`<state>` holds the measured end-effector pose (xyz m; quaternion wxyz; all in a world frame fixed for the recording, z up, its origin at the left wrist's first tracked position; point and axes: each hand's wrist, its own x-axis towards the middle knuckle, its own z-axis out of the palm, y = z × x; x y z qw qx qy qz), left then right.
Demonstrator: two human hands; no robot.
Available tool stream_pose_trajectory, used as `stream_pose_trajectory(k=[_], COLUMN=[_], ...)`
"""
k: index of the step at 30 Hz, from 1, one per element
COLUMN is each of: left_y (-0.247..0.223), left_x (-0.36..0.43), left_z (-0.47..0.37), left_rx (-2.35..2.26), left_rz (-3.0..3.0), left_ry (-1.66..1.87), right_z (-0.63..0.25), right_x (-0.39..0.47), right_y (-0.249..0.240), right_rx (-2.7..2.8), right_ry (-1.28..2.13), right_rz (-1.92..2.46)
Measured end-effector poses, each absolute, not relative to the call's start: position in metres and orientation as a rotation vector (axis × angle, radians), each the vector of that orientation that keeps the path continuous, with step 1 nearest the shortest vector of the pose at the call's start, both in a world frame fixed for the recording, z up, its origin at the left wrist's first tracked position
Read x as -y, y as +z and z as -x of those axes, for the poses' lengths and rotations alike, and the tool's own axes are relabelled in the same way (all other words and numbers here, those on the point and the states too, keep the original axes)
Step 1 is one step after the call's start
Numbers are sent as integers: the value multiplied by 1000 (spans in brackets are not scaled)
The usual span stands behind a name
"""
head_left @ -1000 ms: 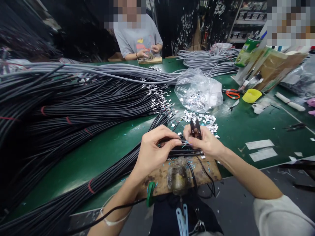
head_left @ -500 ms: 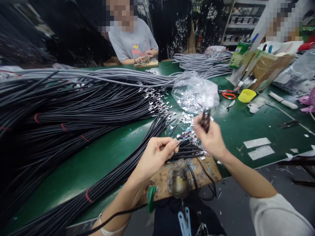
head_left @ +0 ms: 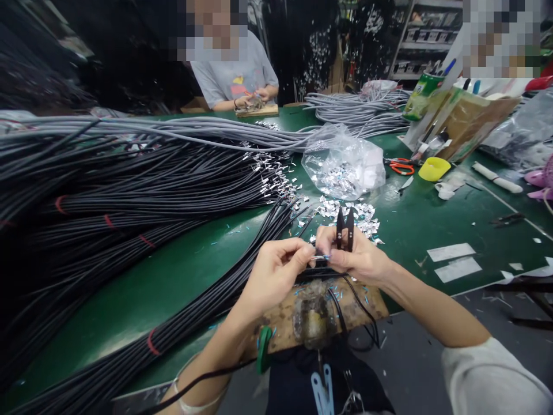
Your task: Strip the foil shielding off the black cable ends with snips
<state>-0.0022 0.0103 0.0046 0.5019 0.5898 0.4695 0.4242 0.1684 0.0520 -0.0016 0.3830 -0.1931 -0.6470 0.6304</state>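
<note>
My left hand (head_left: 279, 271) pinches the thin inner wires (head_left: 319, 257) at a cable's end, above the near edge of the table. Close beside it, my right hand (head_left: 356, 253) has thumb and finger on the tips of those wires. Dark snips (head_left: 345, 227) are also held in my right hand, blades pointing up and apart. Beneath the hands, a stained wooden board (head_left: 280, 328) carries a lumpy metal device (head_left: 314, 317). A bundle of black cables (head_left: 207, 300) runs past my left hand, tied with a red band.
Grey cables (head_left: 173, 129) and black cable bundles (head_left: 129, 190) fill the left. Foil scraps (head_left: 365, 216) and a clear plastic bag (head_left: 343, 161) lie beyond my hands. Orange-handled scissors (head_left: 401, 167) and a yellow ring (head_left: 434, 169) are at right. A person (head_left: 237, 75) works across the table.
My right hand has come down and left to the wire tips, and the snips in it now point up with blades apart. My left hand has hardly moved.
</note>
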Motion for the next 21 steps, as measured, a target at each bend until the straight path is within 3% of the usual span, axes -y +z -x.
stream_pose_trajectory(k=[5,7,13,18,21], left_y=[4,3,2,5,8], left_x=[-13,-14,-15,-14,-16], left_z=[-1,-2,-1,2,6], left_rx=[-1123,-1128,-1092,-1155,-1118], left_rz=[-1334,-1301,-1217,-1294,-1351], left_ry=[978,1011,1075,1025,957], right_z=[-170,-167,-165,-172,-171], right_x=[-52,-51,-53,-54,-57], right_y=[6,5,2,5,1], right_rx=[1929,1846,1749,1839,1893], right_ry=[689,536,948,744,1079], right_rz=[690,807,754,704,547])
